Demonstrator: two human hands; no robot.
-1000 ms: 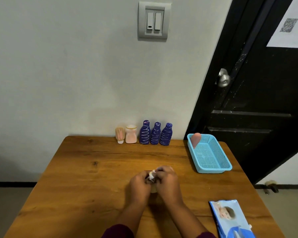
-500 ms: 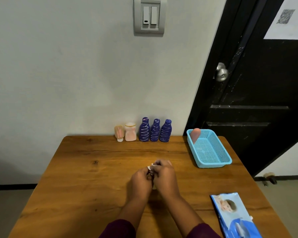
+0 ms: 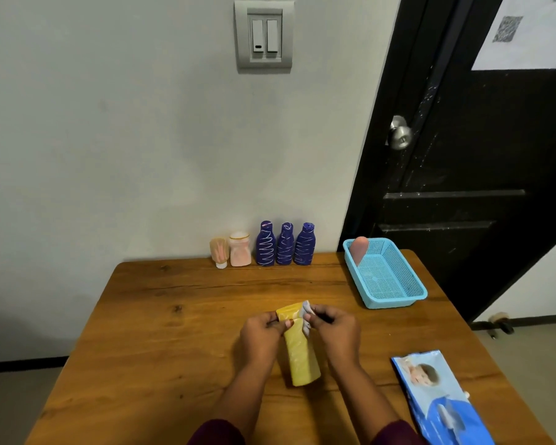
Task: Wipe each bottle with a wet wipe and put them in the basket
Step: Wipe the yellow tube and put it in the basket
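yellow bottle (image 3: 300,351): flat-sided matt plastic, long and slanted over the near middle of the wooden desk (image 3: 161,332), with its pinched flat end far. whether its near end touches the wood cannot be told. left hand (image 3: 260,335) grips the far end, thumb across it. right hand (image 3: 334,332) pinches a crumpled white wet wipe (image 3: 306,311) against the same end. the hands are close together.

far right: rectangular light-blue mesh plastic basket (image 3: 385,274), with a rounded pink bottle (image 3: 358,248) leaning in its far left corner.

far edge, in a row by the wall, left to right: beige bottle (image 3: 219,252), squat pale pink bottle (image 3: 240,250), three dark blue bottles (image 3: 284,244) with thin pale scribbled lines.

near right: glossy blue wipes pack (image 3: 440,399), print unreadable.

black door (image 3: 479,149) bears a white sheet (image 3: 527,33) with a qr code.
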